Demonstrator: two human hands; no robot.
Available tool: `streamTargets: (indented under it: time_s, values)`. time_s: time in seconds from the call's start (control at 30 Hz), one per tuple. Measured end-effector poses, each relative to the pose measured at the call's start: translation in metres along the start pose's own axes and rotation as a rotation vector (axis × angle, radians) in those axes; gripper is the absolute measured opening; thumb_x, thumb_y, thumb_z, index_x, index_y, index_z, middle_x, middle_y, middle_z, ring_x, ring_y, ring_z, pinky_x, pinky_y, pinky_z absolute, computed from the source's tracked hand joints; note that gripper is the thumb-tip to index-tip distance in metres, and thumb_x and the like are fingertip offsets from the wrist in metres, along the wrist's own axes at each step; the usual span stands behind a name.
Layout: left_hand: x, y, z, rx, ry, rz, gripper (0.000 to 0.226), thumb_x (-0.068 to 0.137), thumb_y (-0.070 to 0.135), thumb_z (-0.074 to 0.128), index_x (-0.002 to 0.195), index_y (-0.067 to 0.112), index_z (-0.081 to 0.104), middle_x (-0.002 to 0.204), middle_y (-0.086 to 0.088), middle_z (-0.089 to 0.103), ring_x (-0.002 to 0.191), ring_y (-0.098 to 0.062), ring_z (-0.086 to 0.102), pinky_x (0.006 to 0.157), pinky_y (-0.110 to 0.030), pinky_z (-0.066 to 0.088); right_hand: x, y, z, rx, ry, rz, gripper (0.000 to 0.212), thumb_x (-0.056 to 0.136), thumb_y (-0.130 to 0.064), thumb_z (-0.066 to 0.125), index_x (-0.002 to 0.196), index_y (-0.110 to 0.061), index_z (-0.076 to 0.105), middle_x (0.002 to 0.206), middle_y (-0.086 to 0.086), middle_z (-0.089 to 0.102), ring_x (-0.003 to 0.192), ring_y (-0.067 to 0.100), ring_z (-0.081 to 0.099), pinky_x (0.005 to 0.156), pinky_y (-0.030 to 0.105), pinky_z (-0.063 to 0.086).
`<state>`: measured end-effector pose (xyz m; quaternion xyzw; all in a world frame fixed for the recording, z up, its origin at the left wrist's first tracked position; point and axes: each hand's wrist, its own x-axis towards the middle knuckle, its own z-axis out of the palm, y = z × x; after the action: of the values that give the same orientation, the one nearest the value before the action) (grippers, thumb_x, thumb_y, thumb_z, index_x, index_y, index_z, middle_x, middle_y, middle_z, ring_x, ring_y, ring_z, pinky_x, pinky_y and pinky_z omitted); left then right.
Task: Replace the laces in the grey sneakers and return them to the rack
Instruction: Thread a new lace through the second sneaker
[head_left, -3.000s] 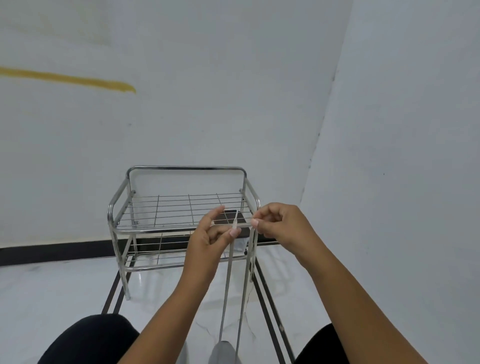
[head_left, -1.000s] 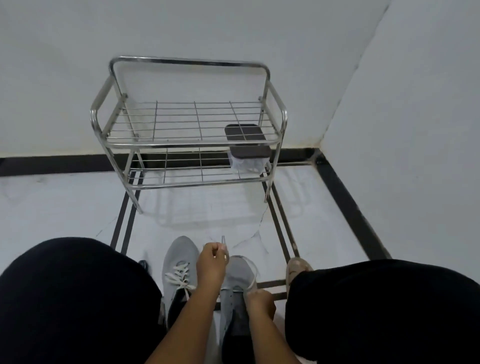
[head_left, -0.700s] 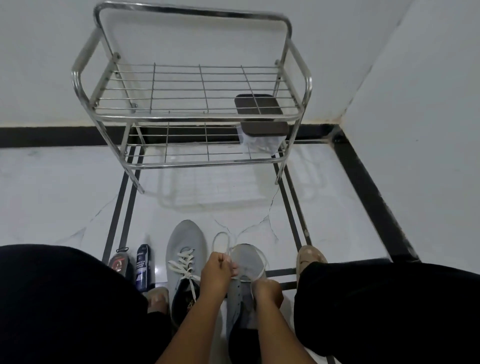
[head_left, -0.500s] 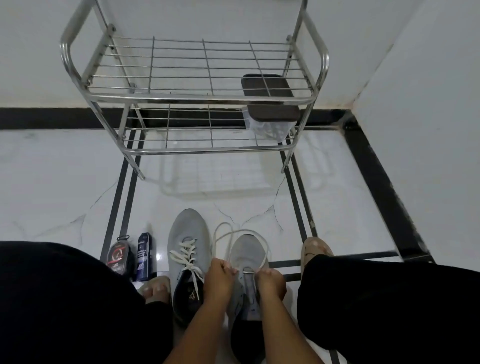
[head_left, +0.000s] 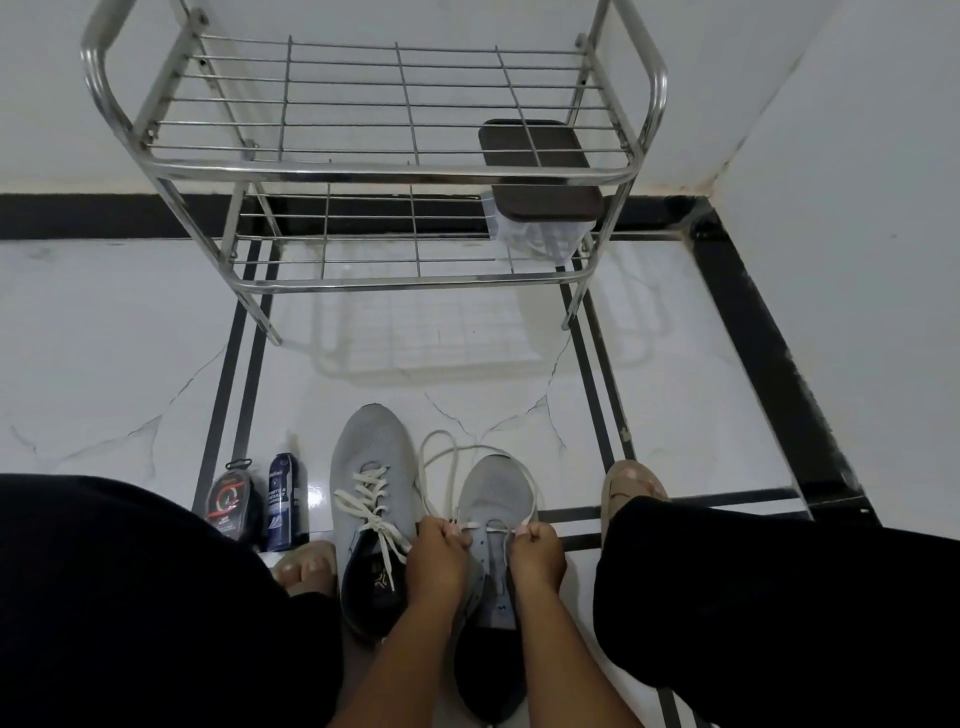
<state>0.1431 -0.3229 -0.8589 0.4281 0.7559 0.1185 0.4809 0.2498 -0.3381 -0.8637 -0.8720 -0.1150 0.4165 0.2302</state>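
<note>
On the floor, between the knees: two grey sneakers side by side, toes toward the rack.
Left sneaker (head_left: 370, 483): fully laced in white, bow lying loose over the tongue; same spot as half a second ago.
Right sneaker (head_left: 493, 525): only the lowest eyelets threaded; upper eyelets bare.
Lace (head_left: 452, 462): white, one short bar across the lowest eyelets, both long ends looping forward past the toe onto the floor; loop lying flatter and wider than half a second ago, no longer lifted up as three seconds ago.
Left hand (head_left: 439, 558): grip closed, pinching the lace at the left eyelet row of the right sneaker; lower than a second ago.
Right hand (head_left: 537, 553): grip closed, pinching the other lace end at the right eyelet row; close beside the left hand, not touching.
Rack (head_left: 374, 171): steel wire, two shelves, against the wall well ahead of the sneakers; nearer the top edge of the view than before, top rail now cut off.
Box (head_left: 540, 171): clear with a dark lid, on the lower shelf at the right end; unmoved.
Polish tin (head_left: 228, 501) and spray can (head_left: 283, 499): on the floor just left of the left sneaker, in view only in the last moments.
</note>
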Motion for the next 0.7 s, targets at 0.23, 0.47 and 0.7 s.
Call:
streamTargets:
  time_s: [0.23, 0.47, 0.7]
  values:
    - [-0.001, 0.0, 0.0, -0.006, 0.0, 0.016, 0.015, 0.098, 0.017, 0.044, 0.084, 0.013, 0.045, 0.094, -0.01, 0.066, 0.085, -0.024, 0.057, 0.069, -0.028, 0.035, 0.001, 0.0, -0.001, -0.064, -0.011, -0.01, 0.018, 0.102, -0.02, 0.038, 0.103, -0.01, 0.053, 0.095, 0.009, 0.052, 0.082, 0.023, 0.048, 0.066, 0.026, 0.035]
    - [-0.002, 0.001, -0.001, -0.011, -0.015, -0.002, 0.015, 0.099, 0.018, 0.044, 0.086, 0.011, 0.047, 0.095, -0.009, 0.066, 0.085, -0.024, 0.057, 0.069, -0.028, 0.037, 0.003, 0.001, 0.001, -0.055, -0.013, -0.011, 0.016, 0.101, -0.02, 0.037, 0.101, -0.012, 0.051, 0.095, 0.009, 0.053, 0.082, 0.024, 0.049, 0.065, 0.026, 0.035]
    - [-0.007, 0.015, -0.006, 0.007, 0.027, 0.063, 0.02, 0.097, 0.017, 0.043, 0.077, 0.019, 0.043, 0.089, -0.004, 0.066, 0.081, -0.025, 0.061, 0.07, -0.031, 0.045, -0.003, -0.012, -0.003, 0.08, 0.052, 0.093, 0.013, 0.095, -0.01, 0.045, 0.1, -0.002, 0.054, 0.097, 0.016, 0.06, 0.085, 0.032, 0.061, 0.064, 0.027, 0.041]
